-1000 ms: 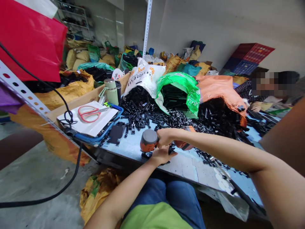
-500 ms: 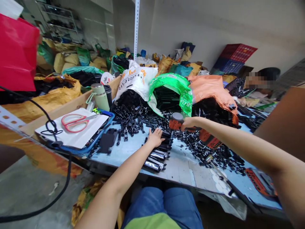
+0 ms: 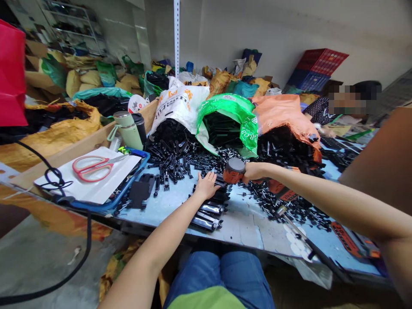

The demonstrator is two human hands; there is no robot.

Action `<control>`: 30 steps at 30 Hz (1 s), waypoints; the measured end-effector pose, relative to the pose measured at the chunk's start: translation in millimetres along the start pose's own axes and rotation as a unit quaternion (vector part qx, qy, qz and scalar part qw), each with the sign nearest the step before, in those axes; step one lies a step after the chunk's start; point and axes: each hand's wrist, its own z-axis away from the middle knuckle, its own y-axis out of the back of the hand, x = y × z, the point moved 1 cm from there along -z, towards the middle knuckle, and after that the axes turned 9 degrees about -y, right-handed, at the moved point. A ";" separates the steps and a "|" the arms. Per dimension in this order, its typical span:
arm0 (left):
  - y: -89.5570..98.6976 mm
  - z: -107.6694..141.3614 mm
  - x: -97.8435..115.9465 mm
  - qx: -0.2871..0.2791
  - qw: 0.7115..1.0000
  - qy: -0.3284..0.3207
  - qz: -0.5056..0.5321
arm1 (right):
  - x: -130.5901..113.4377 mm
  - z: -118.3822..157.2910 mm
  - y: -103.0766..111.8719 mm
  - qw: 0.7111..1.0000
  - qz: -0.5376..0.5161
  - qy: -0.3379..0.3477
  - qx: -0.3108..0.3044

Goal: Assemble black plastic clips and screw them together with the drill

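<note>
My left hand (image 3: 206, 187) lies with fingers spread on a row of shiny black plastic parts (image 3: 206, 222) near the table's front edge. An orange and black cordless power driver (image 3: 234, 171) is in my right hand (image 3: 253, 172), its rounded dark end toward me. The driver is above the far end of the row, just right of my left fingers. Its tip is hidden from me. Under my right forearm spreads a heap of small screws (image 3: 273, 206) with black heads. Loose black clips (image 3: 172, 165) lie beyond my left hand.
White, green (image 3: 227, 103) and orange (image 3: 280, 112) sacks spill black parts at the back. Left stands a blue tray (image 3: 146, 156) with paper and red-handled scissors (image 3: 92, 168). A hammer-like tool (image 3: 298, 234) and an orange-black device (image 3: 349, 244) lie right. Another person (image 3: 322, 113) sits beyond.
The driver has moved slightly left and toward me, closer to my left hand. My left hand remains on the black parts. The view has shifted a little.
</note>
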 end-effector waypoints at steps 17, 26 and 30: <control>13.7 74.6 49.0 -0.022 0.995 -0.061 0.070 | -24.7 42.5 -26.7 0.998 0.054 0.032 -0.013; 20.7 109.2 47.9 -0.035 0.992 -0.110 0.054 | -34.3 69.3 -42.8 0.993 0.103 0.045 0.037; 17.1 135.2 53.3 -0.013 0.994 -0.103 0.018 | -40.8 78.7 -53.0 0.988 0.133 0.071 0.036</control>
